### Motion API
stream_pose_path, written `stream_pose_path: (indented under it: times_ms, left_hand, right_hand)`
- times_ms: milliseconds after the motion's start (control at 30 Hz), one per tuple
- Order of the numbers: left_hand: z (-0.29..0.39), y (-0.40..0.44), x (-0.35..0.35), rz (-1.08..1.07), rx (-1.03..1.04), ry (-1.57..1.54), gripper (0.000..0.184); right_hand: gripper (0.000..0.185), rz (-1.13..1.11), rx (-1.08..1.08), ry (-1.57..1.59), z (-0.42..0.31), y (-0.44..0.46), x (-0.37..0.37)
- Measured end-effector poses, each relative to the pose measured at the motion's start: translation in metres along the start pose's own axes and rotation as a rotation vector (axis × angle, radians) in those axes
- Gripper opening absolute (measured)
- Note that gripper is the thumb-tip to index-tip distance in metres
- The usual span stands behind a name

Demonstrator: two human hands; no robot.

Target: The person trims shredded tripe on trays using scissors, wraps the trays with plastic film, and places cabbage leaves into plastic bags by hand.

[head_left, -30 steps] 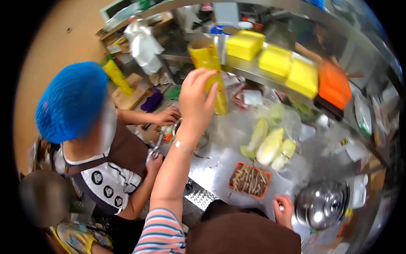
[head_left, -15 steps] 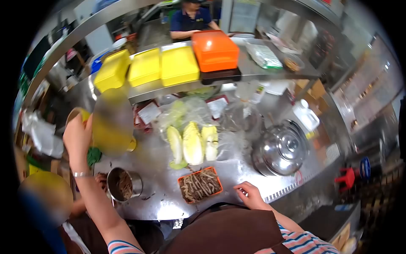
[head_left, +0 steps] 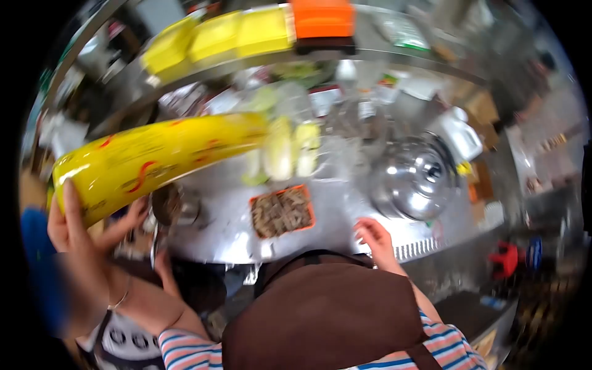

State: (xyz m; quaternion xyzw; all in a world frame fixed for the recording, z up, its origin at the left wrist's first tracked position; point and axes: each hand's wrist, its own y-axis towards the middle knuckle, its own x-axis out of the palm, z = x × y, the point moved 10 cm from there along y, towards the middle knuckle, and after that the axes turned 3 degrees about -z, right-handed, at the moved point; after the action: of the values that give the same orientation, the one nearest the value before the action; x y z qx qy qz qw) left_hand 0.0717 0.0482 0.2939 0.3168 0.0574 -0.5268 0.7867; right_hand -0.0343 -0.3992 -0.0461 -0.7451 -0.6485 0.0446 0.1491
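My left hand grips the near end of a long yellow roll of cling film with red printing. The roll points rightward over the counter, and its far end overlaps the halved cabbages from this angle. My right hand hangs over the counter's front edge with its fingers apart and slightly bent, holding nothing. Between my hands sits an orange-rimmed tray filled with brown strips of food. The tray is uncovered.
At left, a co-worker's hand is beside a metal pot. A large lidded steel pot and a white jug stand at right. Yellow bins and an orange bin line the shelf above.
The roll has swung from a blurred upright pose to lying lengthwise above the counter. My left hand has come lower and nearer. The view has tilted down; my right hand stays near the tray.
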Motion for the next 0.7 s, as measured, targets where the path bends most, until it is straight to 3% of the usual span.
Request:
stream_pose_path:
  times_ms: [67, 133, 167, 200, 233, 267, 333, 467, 500, 533, 600, 700]
  left_hand:
    - [-0.019, -0.035, -0.007, 0.134, -0.14, -0.164, 0.028]
    - [-0.037, -0.075, 0.015, 0.125, -0.095, -0.257, 0.017]
    - [-0.053, -0.102, 0.047, 0.112, -0.245, -0.556, 0.016]
    - [-0.063, -0.129, 0.054, 0.035, -0.188, -0.417, 0.016]
    - [-0.09, -0.164, 0.071, 0.095, -0.435, -0.466, 0.018]
    - [-0.111, -0.197, 0.084, 0.07, -0.534, -0.526, 0.023]
    - [-0.158, -0.243, 0.103, 0.099, -0.755, -0.54, 0.029]
    - [-0.237, -0.285, 0.133, 0.014, -0.933, -0.526, 0.035]
    - [-0.248, -0.296, 0.138, -0.013, -0.972, -0.473, 0.036]
    - [-0.256, -0.304, 0.144, -0.028, -0.987, -0.486, 0.036]
    - [-0.268, -0.324, 0.148, 0.0, -1.01, -0.447, 0.039]
    - [-0.275, -0.325, 0.146, -0.059, -1.004, -0.512, 0.04]
  right_hand:
    - [0.049, -0.026, -0.069, 0.092, -0.024, 0.009, -0.002]
    - [0.064, -0.048, -0.137, 0.244, -0.05, 0.015, 0.001]
    - [0.058, -0.115, -0.135, 0.389, -0.047, 0.016, 0.003]
    - [0.052, -0.183, -0.126, 0.534, -0.044, 0.02, 0.001]
    - [0.049, -0.142, -0.07, 0.507, -0.031, 0.024, -0.013]
    - [0.047, -0.095, -0.023, 0.476, -0.018, 0.025, -0.028]
    - [0.042, -0.007, 0.053, 0.242, -0.02, 0.01, -0.037]
    - [0.04, -0.02, 0.318, -0.071, 0.025, -0.017, -0.057]
    - [0.039, -0.12, 0.281, -0.085, 0.043, -0.011, -0.062]
    - [0.037, -0.044, 0.306, -0.12, 0.051, -0.014, -0.068]
    - [0.037, -0.116, 0.044, -0.322, 0.05, -0.005, -0.067]
    - [0.031, -0.126, 0.021, -0.69, 0.023, 0.0, -0.054]
